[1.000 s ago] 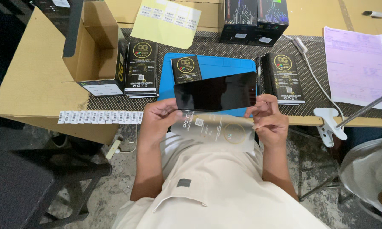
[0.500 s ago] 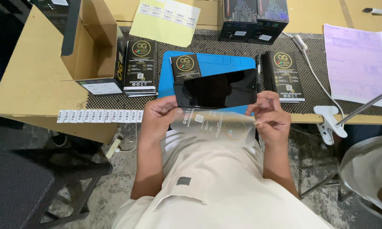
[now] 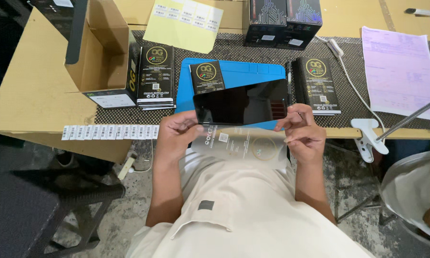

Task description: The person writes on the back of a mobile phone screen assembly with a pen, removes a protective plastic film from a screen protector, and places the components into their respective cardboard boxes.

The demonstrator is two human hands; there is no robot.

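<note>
**Dark tablet held between both hands above the table edge**

The black tablet (image 3: 242,103) sits between the two hands, screen up and slightly tilted, its left end lower. The left hand (image 3: 176,135) grips the tablet's left short edge, thumb on top near the corner and fingers curled beneath. The right hand (image 3: 302,135) pinches the tablet's lower right corner, fingertips bent in towards it. Just under the tablet and between the wrists lies a pale printed sleeve (image 3: 243,145), resting against the person's body. Beyond the hands, a blue mat (image 3: 253,71) lies on the table with a small black packet (image 3: 207,77) on it. A stack of black packets (image 3: 156,76) stands beyond the left hand, another black packet (image 3: 318,85) just beyond the right hand
</note>
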